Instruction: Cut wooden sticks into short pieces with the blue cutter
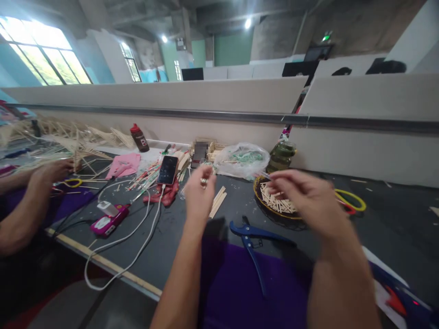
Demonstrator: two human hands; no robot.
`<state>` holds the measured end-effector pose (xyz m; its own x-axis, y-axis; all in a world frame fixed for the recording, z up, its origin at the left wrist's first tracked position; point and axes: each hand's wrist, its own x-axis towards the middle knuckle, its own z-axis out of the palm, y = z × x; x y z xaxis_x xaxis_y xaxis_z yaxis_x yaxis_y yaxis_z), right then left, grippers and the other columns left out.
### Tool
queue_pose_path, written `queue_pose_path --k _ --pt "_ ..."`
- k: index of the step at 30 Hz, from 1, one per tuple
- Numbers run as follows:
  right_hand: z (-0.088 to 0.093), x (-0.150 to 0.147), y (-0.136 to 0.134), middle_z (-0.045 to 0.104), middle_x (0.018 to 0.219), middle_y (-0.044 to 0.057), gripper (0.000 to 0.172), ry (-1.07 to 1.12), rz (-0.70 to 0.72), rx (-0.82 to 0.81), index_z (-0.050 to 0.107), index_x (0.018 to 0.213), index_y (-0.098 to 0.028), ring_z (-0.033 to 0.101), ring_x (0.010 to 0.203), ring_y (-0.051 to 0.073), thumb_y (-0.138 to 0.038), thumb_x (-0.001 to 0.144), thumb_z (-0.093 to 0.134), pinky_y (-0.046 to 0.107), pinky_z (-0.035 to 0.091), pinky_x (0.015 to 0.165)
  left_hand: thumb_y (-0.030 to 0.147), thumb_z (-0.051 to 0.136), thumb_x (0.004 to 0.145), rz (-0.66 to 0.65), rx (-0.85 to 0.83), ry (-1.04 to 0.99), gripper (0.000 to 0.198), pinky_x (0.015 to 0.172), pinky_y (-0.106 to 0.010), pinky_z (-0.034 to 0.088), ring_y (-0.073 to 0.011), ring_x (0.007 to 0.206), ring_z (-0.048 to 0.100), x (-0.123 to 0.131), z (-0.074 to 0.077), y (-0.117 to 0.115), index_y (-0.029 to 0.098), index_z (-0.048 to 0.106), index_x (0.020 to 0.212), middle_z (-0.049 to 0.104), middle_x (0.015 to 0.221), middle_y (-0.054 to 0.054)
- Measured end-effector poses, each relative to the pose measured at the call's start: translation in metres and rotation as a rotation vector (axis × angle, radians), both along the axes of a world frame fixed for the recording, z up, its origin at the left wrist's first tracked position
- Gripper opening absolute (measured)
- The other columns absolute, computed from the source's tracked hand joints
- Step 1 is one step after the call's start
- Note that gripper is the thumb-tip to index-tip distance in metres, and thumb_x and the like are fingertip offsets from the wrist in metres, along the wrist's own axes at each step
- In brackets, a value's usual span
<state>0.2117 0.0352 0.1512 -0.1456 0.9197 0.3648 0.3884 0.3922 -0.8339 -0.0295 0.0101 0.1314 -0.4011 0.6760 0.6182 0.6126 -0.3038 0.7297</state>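
Observation:
My left hand (199,194) is raised over the dark table (171,237), fingers curled together in a pinch on something small that I cannot make out. My right hand (305,196) hovers over a round dish (260,201) of short wooden sticks (274,203), fingers pinched; what it holds is blurred. A small bundle of sticks (218,201) lies just right of my left hand. Blue-handled cutters (252,237) lie on the table between my forearms, partly on a purple cloth (247,288).
A phone (168,170) with a white cable, a pink power bank (109,221), a dark bottle (139,138), a clear plastic bag (242,160) and a green jar (281,155) stand behind. Another person's arms (24,201) work at left, near yellow-handled scissors (72,183) and a stick structure (68,137).

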Motion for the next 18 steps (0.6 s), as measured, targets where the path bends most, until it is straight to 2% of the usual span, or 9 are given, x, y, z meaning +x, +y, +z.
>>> queue_pose_path --k 3,5,6,8,10,14,18 --pt "-0.012 -0.025 0.015 0.07 0.092 0.004 0.016 -0.616 0.113 -0.041 0.069 0.092 -0.024 0.063 0.088 0.022 -0.026 0.083 0.056 0.032 0.042 0.078 0.013 0.059 0.081 0.058 -0.426 0.277 0.017 0.082 -0.032 0.046 -0.0191 0.092 0.06 -0.005 -0.055 0.023 0.018 0.064 0.096 0.068 0.096 -0.006" --pt "-0.026 -0.04 0.022 0.071 0.091 0.005 0.016 -0.799 0.158 -0.092 0.068 0.089 -0.023 0.063 0.089 0.021 -0.026 0.085 0.053 0.029 0.04 0.075 0.018 0.06 0.081 0.052 -0.571 0.429 0.013 0.083 -0.031 0.044 -0.0206 0.096 0.058 -0.007 -0.081 0.029 0.019 0.064 0.093 0.067 0.097 -0.006" --pt "-0.032 -0.046 0.024 0.071 0.092 0.005 0.016 -0.848 0.174 -0.108 0.068 0.089 -0.023 0.063 0.09 0.021 -0.026 0.085 0.052 0.028 0.039 0.073 0.022 0.061 0.082 0.065 -0.6 0.49 0.014 0.083 -0.03 0.043 -0.021 0.098 0.057 -0.008 -0.088 0.03 0.019 0.063 0.095 0.066 0.099 -0.006" --pt "-0.043 -0.055 0.026 0.071 0.095 0.005 0.018 -0.888 0.199 -0.116 0.067 0.093 -0.023 0.063 0.092 0.021 -0.028 0.087 0.051 0.028 0.038 0.073 0.028 0.063 0.081 0.082 -0.658 0.588 0.018 0.082 -0.03 0.042 -0.0218 0.099 0.056 -0.008 -0.095 0.028 0.019 0.062 0.096 0.064 0.101 -0.007" --pt "-0.051 -0.063 0.026 0.071 0.099 0.006 0.02 -0.895 0.213 -0.11 0.066 0.098 -0.023 0.063 0.096 0.022 -0.028 0.088 0.05 0.027 0.038 0.074 0.03 0.065 0.079 0.085 -0.711 0.659 0.019 0.082 -0.03 0.042 -0.0225 0.097 0.056 -0.005 -0.095 0.026 0.018 0.062 0.093 0.064 0.099 -0.008" --pt "-0.066 -0.075 0.026 0.071 0.102 0.006 0.021 -0.9 0.238 -0.096 0.065 0.101 -0.023 0.062 0.1 0.022 -0.028 0.088 0.049 0.027 0.038 0.077 0.021 0.055 0.085 0.044 -0.761 0.724 0.011 0.077 -0.03 0.044 -0.0215 0.091 0.058 0.005 -0.097 0.025 0.016 0.063 0.089 0.062 0.094 -0.008" --pt "-0.081 -0.083 0.025 0.071 0.101 0.006 0.022 -0.913 0.238 -0.095 0.065 0.101 -0.023 0.062 0.101 0.022 -0.027 0.088 0.048 0.028 0.039 0.077 0.013 0.043 0.088 0.072 -0.798 0.744 0.021 0.074 -0.031 0.046 -0.0225 0.09 0.059 0.019 -0.103 0.03 0.013 0.063 0.093 0.06 0.093 -0.012"
